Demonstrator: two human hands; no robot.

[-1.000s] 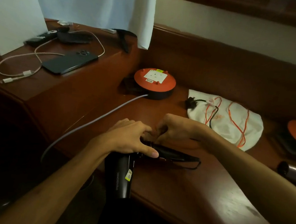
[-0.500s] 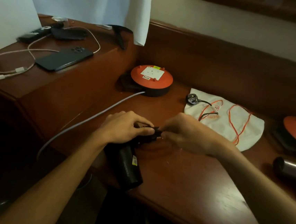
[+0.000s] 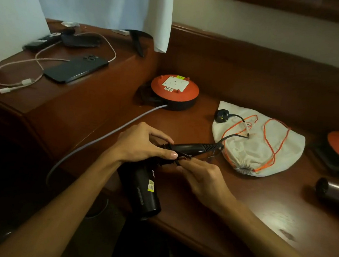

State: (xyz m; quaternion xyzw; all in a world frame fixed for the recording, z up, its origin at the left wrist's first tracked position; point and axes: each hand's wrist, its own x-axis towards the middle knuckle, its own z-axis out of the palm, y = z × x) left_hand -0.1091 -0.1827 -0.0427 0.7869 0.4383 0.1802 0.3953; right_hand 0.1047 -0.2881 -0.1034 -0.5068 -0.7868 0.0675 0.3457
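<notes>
The left hand [image 3: 142, 144] gripped the black hair dryer [image 3: 144, 190] at its hinge. The right hand [image 3: 203, 179], close against it, pinched the cord [image 3: 234, 135] just under the hair dryer's handle [image 3: 195, 148]. The barrel overhung the desk [image 3: 239, 207] edge. Beyond the handle lay a white drawstring bag [image 3: 266, 150] bearing the plug [image 3: 221, 115]. An orange cable reel [image 3: 174, 89] sat behind the hair dryer.

Left hand [image 3: 142, 144] grips the black hair dryer [image 3: 144, 190]; right hand [image 3: 203, 179] pinches its cord [image 3: 229, 137] beside the white bag [image 3: 266, 150].
</notes>
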